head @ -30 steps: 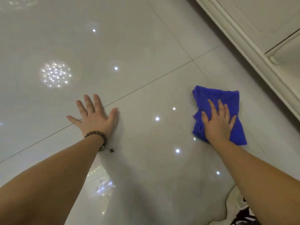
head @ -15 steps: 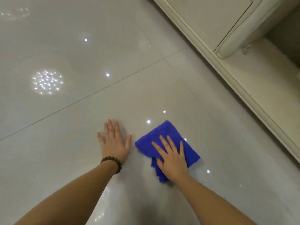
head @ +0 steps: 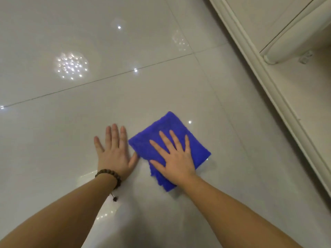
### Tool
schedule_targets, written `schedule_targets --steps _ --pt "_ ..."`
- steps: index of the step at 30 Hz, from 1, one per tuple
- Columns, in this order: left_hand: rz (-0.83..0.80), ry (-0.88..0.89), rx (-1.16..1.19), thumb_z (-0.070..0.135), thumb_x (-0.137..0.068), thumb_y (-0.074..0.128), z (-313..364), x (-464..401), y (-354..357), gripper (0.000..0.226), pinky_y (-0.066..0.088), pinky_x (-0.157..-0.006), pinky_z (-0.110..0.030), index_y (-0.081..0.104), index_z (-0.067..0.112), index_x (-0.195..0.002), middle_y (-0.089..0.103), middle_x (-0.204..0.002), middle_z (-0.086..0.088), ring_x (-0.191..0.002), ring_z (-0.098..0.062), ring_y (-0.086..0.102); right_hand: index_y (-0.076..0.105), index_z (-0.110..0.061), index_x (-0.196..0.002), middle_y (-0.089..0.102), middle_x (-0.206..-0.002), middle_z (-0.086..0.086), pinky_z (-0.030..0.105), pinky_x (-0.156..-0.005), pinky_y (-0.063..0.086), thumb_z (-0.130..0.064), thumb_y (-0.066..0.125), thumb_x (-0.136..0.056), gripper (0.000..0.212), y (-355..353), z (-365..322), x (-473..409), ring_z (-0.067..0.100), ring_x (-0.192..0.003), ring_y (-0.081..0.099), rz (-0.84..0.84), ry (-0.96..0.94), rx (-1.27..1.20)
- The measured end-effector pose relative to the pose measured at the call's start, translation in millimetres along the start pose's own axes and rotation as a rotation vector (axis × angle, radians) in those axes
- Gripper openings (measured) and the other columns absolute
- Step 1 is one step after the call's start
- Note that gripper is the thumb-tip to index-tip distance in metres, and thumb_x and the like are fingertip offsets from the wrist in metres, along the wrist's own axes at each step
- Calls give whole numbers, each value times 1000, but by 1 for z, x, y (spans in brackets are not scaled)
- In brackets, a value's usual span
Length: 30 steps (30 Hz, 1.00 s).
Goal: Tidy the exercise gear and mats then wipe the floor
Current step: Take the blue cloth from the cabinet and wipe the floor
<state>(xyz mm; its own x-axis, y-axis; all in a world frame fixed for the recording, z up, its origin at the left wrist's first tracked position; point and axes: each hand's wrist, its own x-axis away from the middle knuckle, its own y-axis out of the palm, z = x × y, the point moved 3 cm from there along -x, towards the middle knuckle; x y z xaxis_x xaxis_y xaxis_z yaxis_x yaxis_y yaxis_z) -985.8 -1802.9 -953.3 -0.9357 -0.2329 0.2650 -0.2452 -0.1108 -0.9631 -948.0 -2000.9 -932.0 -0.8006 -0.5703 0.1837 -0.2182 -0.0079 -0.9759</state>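
Observation:
A folded blue cloth [head: 195,140] lies flat on the glossy pale tiled floor [head: 161,93]. My right hand [head: 174,156] presses down on the cloth with its fingers spread and straight. Just left of the cloth, my left hand [head: 115,153] rests flat on the bare tile, fingers straight, with its thumb touching the cloth's left edge. A dark beaded bracelet [head: 109,174] circles the left wrist. No exercise gear or mats are in view.
A cream cabinet base [head: 279,97] with a moulded skirting runs diagonally along the right side. Above it, an open cabinet door edge [head: 293,42] juts out. Ceiling lights reflect off the floor tiles to the left and ahead.
My right hand has slid the cloth from the far right, near the cabinet, leftward until it lies beside my left hand. The left hand stays planted on the tile.

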Motion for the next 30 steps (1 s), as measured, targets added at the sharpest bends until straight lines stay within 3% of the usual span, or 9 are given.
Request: schedule_targets --steps 2,6,11,13,17,20,22,26,30 --pt "-12 -6 -16 68 -87 17 0 1 1 88 0 -114 -63 6 11 -154 0 -161 -15 -148 -30 -6 26 -45 -145 23 -156 -7 63 -112 9 -68 31 -87 63 1 55 17 25 -145 20 -22 68 32" --pt "-17 -7 -21 68 -89 16 -1 0 0 87 3 -114 -63 4 11 -154 -1 -161 -14 -148 -29 -7 -17 -52 -140 -23 -152 -17 67 -108 -1 -81 2 -79 69 -12 183 56 18 -145 -16 -225 551 48" --pt "10 4 15 68 -89 17 -3 -1 2 86 3 -115 -62 7 12 -154 1 -161 -12 -149 -28 -4 -6 -48 -147 -11 -159 -11 70 -108 0 -72 14 -87 67 -30 175 -19 21 -146 -13 -98 932 -179" --pt "29 3 29 67 -90 20 -5 0 3 85 3 -115 -62 8 13 -154 3 -161 -12 -149 -27 -2 1 -46 -148 -6 -160 -9 69 -108 -2 -68 17 -91 63 -27 133 -71 23 -146 -11 5 811 -127" --pt "41 0 26 63 -90 21 -7 -1 4 82 4 -115 -61 14 13 -154 8 -161 -12 -149 -27 3 13 -45 -148 5 -160 -9 65 -109 -9 -65 12 -89 62 -12 -5 -119 25 -147 -3 54 190 -3" --pt "44 3 36 63 -90 20 -6 0 3 81 3 -115 -61 12 14 -154 6 -161 -11 -149 -26 2 28 -45 -145 24 -157 -8 66 -111 4 -63 20 -89 59 -13 4 -111 23 -146 15 25 -126 33" --pt "47 3 37 64 -90 17 -6 0 2 82 1 -115 -60 9 15 -154 3 -161 -10 -149 -25 -2 28 -46 -144 26 -155 -9 66 -111 6 -61 27 -91 55 -17 72 -95 21 -145 18 99 59 40" --pt "61 1 39 64 -90 13 -6 1 2 82 -3 -115 -60 3 15 -155 -2 -161 -10 -149 -26 -6 18 -43 -148 11 -160 -8 65 -111 2 -56 30 -95 55 -25 167 -49 18 -147 3 103 773 -149" --pt "48 -6 29 65 -88 7 -4 0 1 82 -5 -115 -59 -4 16 -154 -7 -161 -10 -148 -26 -11 33 -38 -145 27 -156 -3 66 -111 3 -53 35 -92 55 -5 63 -49 25 -145 18 233 590 -94"
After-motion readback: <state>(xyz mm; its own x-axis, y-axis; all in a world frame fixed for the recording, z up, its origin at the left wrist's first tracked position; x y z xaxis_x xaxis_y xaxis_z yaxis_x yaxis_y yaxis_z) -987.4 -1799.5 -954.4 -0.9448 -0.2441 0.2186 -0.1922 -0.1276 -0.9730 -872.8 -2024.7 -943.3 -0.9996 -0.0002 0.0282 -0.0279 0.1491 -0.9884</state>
